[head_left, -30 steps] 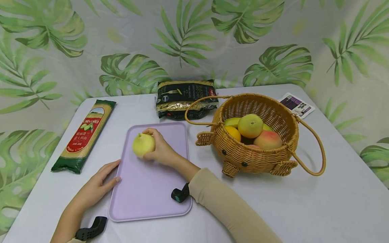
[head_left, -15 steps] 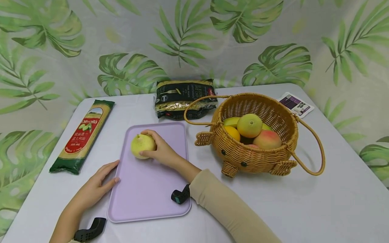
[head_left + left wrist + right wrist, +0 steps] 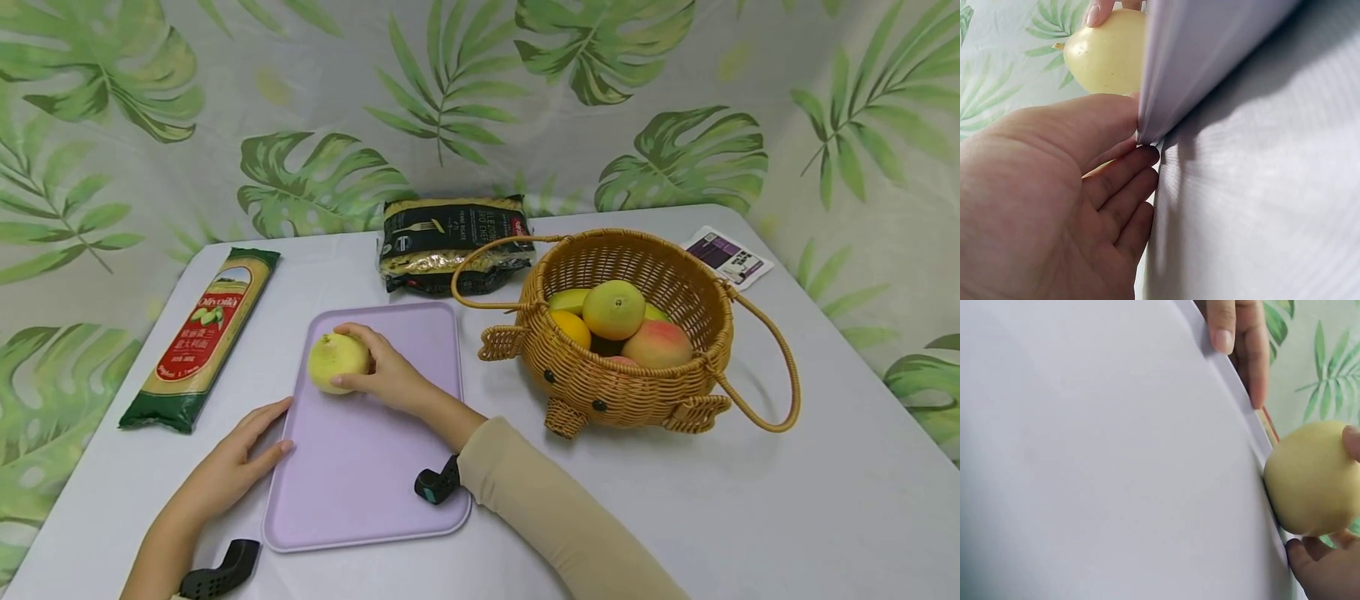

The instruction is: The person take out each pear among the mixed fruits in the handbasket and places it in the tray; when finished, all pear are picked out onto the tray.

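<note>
On the far left part of a lilac tray sits a pale yellow, rounded fruit with a short stem. My right hand grips it from the right, thumb on the near side and fingers over the back. In the right wrist view the fruit is right at the tray's rim. My left hand rests at the tray's left edge with relaxed fingers. The left wrist view shows its thumb at the rim and its other fingers low against the outside of the tray.
Left of the tray lies a long spaghetti pack. A black pasta bag is behind it. To the right stands a wicker basket with looped handles, holding several fruits, among them a peach. A white and purple packet lies behind the basket.
My right hand has shifted the fruit slightly left on the tray, toward its left rim. The left hand stays at the tray's edge.
</note>
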A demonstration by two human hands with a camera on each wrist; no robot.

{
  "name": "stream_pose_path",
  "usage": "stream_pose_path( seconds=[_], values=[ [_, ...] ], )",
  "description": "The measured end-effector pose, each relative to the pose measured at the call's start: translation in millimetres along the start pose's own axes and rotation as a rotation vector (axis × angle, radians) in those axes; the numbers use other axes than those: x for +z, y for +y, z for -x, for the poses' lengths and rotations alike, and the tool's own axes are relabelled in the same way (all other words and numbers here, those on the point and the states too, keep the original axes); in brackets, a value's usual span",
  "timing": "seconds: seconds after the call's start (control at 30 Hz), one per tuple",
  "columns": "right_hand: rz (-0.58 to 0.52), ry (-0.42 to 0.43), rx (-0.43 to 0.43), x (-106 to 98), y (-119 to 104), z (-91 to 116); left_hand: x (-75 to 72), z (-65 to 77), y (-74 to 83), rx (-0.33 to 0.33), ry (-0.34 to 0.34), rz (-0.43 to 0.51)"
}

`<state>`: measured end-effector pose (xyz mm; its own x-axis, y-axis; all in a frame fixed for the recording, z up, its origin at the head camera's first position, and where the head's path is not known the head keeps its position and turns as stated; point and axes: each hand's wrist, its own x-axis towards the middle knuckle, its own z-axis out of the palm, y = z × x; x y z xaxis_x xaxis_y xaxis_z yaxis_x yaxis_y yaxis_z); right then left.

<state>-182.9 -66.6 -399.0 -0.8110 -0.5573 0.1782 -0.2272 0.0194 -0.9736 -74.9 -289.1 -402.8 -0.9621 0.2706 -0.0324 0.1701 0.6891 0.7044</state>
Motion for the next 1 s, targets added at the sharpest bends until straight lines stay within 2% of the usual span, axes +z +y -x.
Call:
stream_pose_path(
  seconds=[0.13, 0.27, 0.47, 0.73, 1.0],
  values=[
    [0.042, 0.019, 0.049, -5, -6, 6, 0.7, 0.4, -1.4, 0.0, -0.001, 0.005],
    [0.161, 0.023, 0.01, -15, -21, 17, 0.6, 0.9, -0.8, 0.008, 0.006, -0.006],
    [0.288, 0.027, -0.17, -38, -54, 51, -0.7, 1.4, 1.0, 0.007, 0.006, -0.005],
    [0.389, 0.086, -0.459, -82, -84, 112, -0.7, 0.3, -0.7, 0.0, -0.002, 0.001],
    [0.491, 0.18, -0.582, -134, -115, 171, 0.3, 0.2, -2.4, 0.008, -0.001, 0.007]
  ],
)
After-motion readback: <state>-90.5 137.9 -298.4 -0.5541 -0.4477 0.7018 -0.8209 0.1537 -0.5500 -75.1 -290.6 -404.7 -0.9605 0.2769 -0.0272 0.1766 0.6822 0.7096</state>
